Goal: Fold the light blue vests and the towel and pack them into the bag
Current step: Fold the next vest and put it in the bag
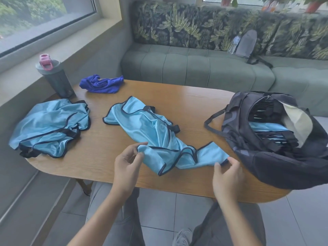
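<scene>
Pinching a light blue vest (150,132), both hands (126,162) (228,176) grip its corners.

Both our forearms reach forward over the near edge of the table. Our left hand (126,161) pinches a vest (156,137) corner between thumb and curled fingers; our right hand (227,176) pinches its other end, fingers bent.

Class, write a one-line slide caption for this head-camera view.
Both hands, left and right, pinch a light blue vest beside the open bag.
</scene>
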The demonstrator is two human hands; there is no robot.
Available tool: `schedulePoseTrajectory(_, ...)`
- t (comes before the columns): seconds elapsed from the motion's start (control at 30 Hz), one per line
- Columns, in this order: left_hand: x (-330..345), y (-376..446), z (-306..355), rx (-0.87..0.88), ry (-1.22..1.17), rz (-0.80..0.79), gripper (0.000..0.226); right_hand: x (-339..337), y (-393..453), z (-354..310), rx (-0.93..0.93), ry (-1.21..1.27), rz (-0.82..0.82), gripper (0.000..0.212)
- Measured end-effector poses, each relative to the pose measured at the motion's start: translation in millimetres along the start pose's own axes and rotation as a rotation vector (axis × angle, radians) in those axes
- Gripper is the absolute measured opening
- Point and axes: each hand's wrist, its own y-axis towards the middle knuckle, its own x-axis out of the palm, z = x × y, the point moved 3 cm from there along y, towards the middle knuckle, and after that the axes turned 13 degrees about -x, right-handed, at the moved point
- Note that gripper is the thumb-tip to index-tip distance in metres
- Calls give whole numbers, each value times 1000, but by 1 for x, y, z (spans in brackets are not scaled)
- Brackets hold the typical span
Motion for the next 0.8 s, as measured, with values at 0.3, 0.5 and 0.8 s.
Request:
schedulePoseTrajectory(0.3,-12,14,-2,78,70,-161,31,13,63,22,-77,-262,-298,40)
schedulePoseTrajectory(0.5,-69,34,-22,114,580,-306,42,10,82,20,-8,-147,-522,24)
schedulePoseTrajectory(0.8,-84,28,-34,782,1374,-574,42,-14,101,-13,-83,-81,-812,23)
